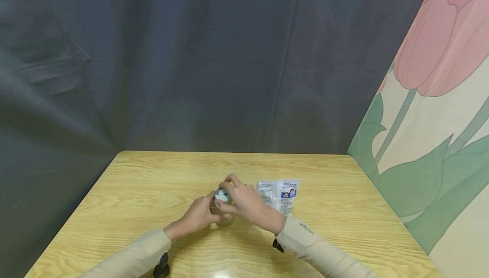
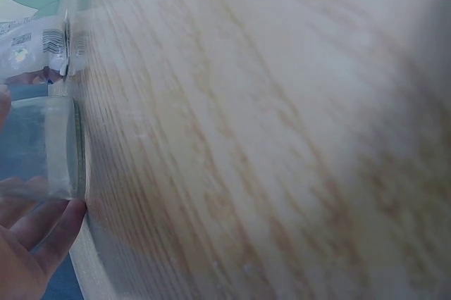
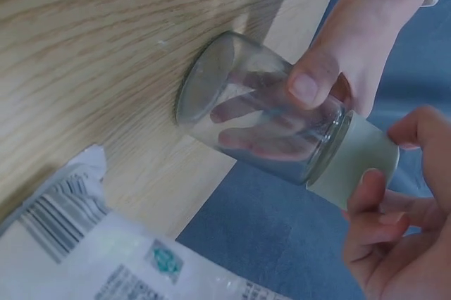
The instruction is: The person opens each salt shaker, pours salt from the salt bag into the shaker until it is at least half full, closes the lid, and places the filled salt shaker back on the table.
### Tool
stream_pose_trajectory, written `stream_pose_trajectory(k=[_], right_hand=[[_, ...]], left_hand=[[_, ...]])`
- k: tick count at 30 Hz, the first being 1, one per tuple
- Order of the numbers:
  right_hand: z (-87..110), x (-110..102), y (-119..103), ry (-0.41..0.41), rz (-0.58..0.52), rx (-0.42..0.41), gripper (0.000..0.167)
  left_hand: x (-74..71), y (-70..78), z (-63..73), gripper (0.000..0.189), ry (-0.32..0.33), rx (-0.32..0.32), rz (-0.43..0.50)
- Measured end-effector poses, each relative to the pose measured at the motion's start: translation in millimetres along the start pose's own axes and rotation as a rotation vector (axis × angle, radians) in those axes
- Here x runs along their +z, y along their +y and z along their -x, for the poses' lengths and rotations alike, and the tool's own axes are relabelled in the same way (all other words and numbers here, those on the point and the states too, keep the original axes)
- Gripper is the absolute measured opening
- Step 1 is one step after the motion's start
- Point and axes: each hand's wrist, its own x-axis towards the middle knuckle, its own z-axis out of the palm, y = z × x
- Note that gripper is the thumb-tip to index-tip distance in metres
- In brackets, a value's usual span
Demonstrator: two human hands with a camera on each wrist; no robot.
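A clear glass jar (image 3: 246,110) with a pale green lid (image 3: 356,160) stands upright on the wooden table. My left hand (image 1: 198,215) grips the jar's body, fingers wrapped behind it and thumb in front, as the right wrist view shows. From above, my right hand (image 1: 246,201) holds the lid between thumb and fingers; the lid sits on the jar's mouth. The jar looks empty through its glass. In the left wrist view, the jar (image 2: 39,148) and part of my left hand (image 2: 32,251) show at the left edge.
Just right of the jar stands a white printed plastic packet (image 1: 280,194) with a barcode. The wooden table (image 1: 153,176) ends at a dark curtain (image 1: 210,65) behind. A wall with a painted tulip (image 1: 428,44) rises on the right.
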Motion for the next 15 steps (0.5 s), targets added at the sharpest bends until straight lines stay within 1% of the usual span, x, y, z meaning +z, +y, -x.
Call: stream_pose_trajectory(k=[4, 9, 15], right_hand=[[-0.4, 0.9, -0.4, -0.006, -0.026, -0.024, 0.034], [-0.2, 0.6, -1.1, -0.011, -0.010, -0.048, 0.037], [0.3, 0.8, -1.0, -0.001, -0.008, -0.054, 0.041]], left_hand=[[-1.1, 0.6, 0.4, 0.059, -0.012, -0.017, -0.010], [-1.5, 0.9, 0.6, 0.053, -0.012, -0.012, 0.001], [-1.3, -0.2, 1.0, 0.059, -0.009, -0.008, 0.007]])
